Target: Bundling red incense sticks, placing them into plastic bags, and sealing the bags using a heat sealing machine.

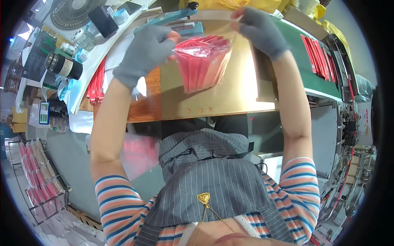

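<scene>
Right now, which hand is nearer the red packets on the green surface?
The right hand, left of the red packets; the left hand is farther left, holding the clear bag.

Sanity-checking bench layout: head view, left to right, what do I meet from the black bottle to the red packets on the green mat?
Black bottle, left red packets, left hand, bag of red packets, right hand, right red packets.

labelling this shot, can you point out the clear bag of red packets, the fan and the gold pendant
Clear bag of red packets (201, 69): head view, middle of its filled part.
Fan (73, 11): head view, on its grille.
Gold pendant (203, 198): head view, middle of its front.
</scene>
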`<state>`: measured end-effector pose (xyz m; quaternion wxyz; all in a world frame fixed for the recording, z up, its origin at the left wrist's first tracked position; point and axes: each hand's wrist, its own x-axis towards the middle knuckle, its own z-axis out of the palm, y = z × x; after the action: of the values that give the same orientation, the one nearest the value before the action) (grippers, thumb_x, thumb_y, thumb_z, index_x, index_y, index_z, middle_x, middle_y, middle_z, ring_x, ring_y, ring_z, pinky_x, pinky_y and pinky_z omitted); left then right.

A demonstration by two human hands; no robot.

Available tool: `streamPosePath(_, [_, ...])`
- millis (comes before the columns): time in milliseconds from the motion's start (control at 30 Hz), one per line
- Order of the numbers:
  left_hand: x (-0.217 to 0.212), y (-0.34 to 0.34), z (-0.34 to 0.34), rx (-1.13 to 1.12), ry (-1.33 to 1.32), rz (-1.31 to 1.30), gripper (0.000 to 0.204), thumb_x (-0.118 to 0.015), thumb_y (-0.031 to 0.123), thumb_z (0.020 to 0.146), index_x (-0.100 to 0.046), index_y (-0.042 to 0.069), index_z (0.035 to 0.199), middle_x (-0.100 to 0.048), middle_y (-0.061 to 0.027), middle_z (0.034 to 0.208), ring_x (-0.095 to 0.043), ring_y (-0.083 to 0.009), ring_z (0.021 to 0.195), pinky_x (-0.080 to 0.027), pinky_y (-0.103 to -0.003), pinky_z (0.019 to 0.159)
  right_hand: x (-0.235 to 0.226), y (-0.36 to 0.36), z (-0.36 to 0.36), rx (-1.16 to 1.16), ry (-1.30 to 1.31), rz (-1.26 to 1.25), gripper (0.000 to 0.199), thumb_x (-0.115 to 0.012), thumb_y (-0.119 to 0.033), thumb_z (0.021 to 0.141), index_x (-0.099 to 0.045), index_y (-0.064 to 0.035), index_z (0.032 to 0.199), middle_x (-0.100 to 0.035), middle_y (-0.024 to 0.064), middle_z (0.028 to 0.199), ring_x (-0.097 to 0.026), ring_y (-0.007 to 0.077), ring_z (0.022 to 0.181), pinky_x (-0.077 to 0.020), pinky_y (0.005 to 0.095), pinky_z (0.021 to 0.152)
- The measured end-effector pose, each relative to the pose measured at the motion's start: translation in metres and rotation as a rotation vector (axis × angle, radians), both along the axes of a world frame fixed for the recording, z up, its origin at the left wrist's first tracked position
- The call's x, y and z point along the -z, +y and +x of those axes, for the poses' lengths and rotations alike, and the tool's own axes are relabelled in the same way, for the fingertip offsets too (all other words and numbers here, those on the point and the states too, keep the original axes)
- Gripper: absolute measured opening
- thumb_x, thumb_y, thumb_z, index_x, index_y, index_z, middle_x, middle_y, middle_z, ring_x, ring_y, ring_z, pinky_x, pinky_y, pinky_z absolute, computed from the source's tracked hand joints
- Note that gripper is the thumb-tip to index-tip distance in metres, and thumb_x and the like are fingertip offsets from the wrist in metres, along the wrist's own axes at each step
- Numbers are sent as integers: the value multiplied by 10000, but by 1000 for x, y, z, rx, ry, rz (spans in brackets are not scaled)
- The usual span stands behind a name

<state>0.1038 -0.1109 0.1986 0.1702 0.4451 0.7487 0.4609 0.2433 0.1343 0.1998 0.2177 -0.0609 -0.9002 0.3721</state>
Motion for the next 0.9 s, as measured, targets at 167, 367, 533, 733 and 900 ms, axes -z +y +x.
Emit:
streamPosePath(167, [-39,1,43,50,-120,63,256,-556,135,869,-635,-52,1025,-608,-21,744,-558,-44,580,-416,-179,485,18,-51,6,-94,325,581,356,-650,-271,847,-569,-6,1071,-622,96,777,-631,264,719,-477,352,657])
streamPosePath(367, [-1,7,1,-28,-96,387,594,-757,160,723,-487,-13,1223,-599,-109,1086,-598,-162,949,-476,-301,854,27,-51,-43,-77,192,153,251,-567,-263,898,-584,-12,885,-563,142,618,-597,289,601,-446,367,559])
streamPosePath(533, [143,39,-40,-120,-643,155,301,-777,196,724,-676,15,943,-659,-33,830,-604,-108,757,-488,-269,699,101,3,-141,227,100,602,318,-532,-348,904,-625,-44,889,-621,165,699,-624,290,650,-474,368,590])
streamPosePath(733, [183,54,-82,-253,-882,120,374,-783,188,717,-648,-3,1008,-658,-58,934,-625,-136,833,-499,-293,737,71,12,-213,310,-101,171,303,-584,-410,835,-624,-124,926,-641,122,898,-619,326,860,-485,429,714])
streamPosePath(900, [202,52,-137,-395,-872,187,476,-776,203,715,-606,-37,1090,-656,-103,1011,-645,-191,870,-513,-324,783,79,14,-228,384,91,479,242,-591,-353,818,-606,-111,821,-632,104,828,-626,319,750,-497,424,660])
